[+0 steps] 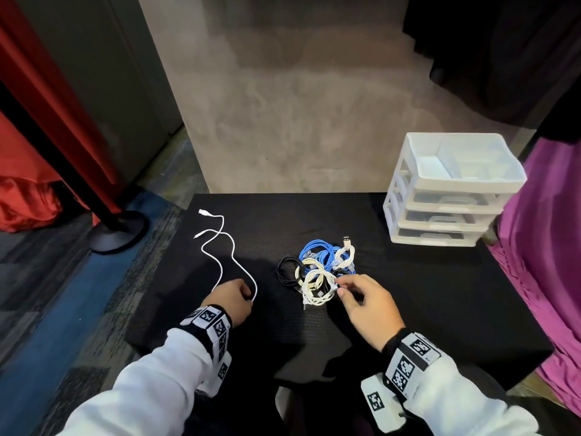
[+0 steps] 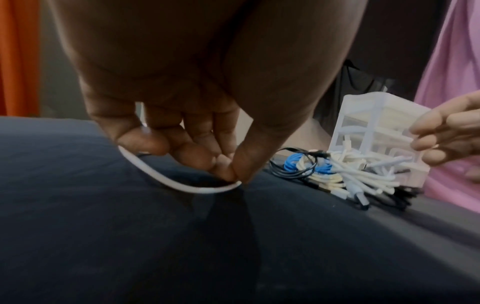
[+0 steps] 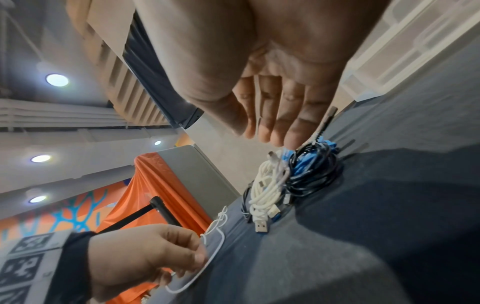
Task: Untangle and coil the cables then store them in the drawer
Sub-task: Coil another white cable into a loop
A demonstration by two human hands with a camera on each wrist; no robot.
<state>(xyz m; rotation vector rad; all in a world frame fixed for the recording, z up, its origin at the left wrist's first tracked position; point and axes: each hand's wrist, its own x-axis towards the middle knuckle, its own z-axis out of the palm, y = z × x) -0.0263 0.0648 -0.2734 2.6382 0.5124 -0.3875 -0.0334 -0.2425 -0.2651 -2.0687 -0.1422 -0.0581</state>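
Fingers [image 2: 223, 164] of my left hand [image 1: 231, 298] pinch the bend of the thin white charging cable [image 2: 205, 190] on the black tabletop [image 1: 424, 278]. It looks light, limp and slick, so I'd grip beside a plug. My right hand [image 1: 364, 306] meets the pile of coiled cream, blue and black cables [image 1: 320, 272]; whether it pinches a strand, I cannot tell.

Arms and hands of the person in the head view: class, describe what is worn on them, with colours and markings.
The left hand and right hand are bare, with no gloves or rings visible. Long white sleeves cover both arms. Each wrist carries a black band holding boxy white blocks printed with square black-and-white code markers.
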